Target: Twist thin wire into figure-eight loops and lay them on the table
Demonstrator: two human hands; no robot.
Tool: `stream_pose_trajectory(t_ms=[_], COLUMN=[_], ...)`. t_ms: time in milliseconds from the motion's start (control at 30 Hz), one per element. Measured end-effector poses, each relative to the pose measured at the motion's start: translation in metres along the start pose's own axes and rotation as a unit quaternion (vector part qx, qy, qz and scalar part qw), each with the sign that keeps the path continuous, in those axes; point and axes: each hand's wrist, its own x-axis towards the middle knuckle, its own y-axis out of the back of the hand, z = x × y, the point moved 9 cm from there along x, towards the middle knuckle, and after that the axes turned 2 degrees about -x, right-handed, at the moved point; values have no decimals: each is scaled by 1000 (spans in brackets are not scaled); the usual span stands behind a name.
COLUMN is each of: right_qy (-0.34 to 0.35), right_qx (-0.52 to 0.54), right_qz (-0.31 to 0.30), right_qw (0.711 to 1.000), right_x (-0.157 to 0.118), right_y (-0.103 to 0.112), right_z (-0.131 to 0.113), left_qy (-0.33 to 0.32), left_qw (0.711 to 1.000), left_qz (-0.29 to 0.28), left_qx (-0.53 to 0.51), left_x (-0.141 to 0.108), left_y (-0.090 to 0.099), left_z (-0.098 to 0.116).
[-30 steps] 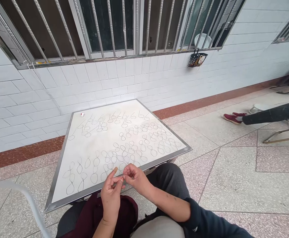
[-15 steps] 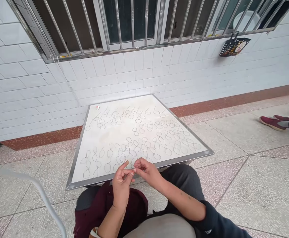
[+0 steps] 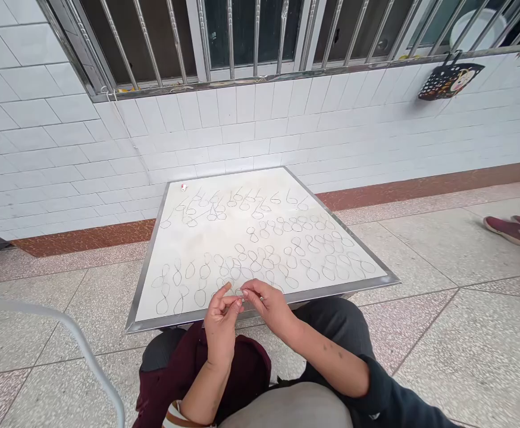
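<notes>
My left hand [image 3: 221,324] is closed in a pinch at the table's near edge, thumb against fingers and one finger raised. Close beside it, my right hand [image 3: 269,306] pinches too, and the fingertips of both nearly meet. Between them is what looks like a thin wire, mostly hidden by the fingers. Beyond the hands, a white tabletop [image 3: 210,244] with a grey metal rim carries many thin dark wire pieces. Those nearer me are twisted into figure-eights [image 3: 201,286]; farther back lie single loops with loose tails [image 3: 289,197].
A small red and white object [image 3: 184,187] sits at the table's far left corner. Behind stands a white tiled wall with a barred window, and a dotted bag [image 3: 450,81] hangs from it. A pale curved tube [image 3: 79,339] is at left. Another person's red shoes [image 3: 510,230] show at right.
The whole view has shifted, so table and wall appear a little farther right and higher. Both hands stay together in their pinch, with the right fingertips slightly shifted. The wire pieces lie as before.
</notes>
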Motion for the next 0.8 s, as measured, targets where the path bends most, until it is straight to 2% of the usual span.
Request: stream_pose_trajectory(t_ms=[200,333,400,467,533,600,633,733,800], right_qy=[-4,-47,-76,-96,-113,-130,-134,-148,-160], right_qx=[-9,56,85,63,-18,-107,-126,-164,-185], right_qz=[28,33,36,43,50,53,55,49,38], right_qw=[1000,997,993,993,992,984,981,974,969], right_x=[9,15,23,40,64,93,108,151,173], right_y=[0,-3,-1,9,25,42,50,62,60], right_z=[-2,15,27,37,46,53,57,71,83], left_qy=[-2,-12,-31,-63,-77,-41,-9,75,105], left_qw=[1000,1000,999,997,996,998,993,952,927], left_qz=[5,-17,-5,24,27,-46,-112,-291,-348], left_qx=[-7,14,29,38,28,20,28,62,93], left_x=[6,13,14,11,5,-2,-8,-30,-38], left_y=[-1,-5,-2,7,11,0,-12,-45,-54], left_z=[1,6,11,18,20,10,1,-29,-47])
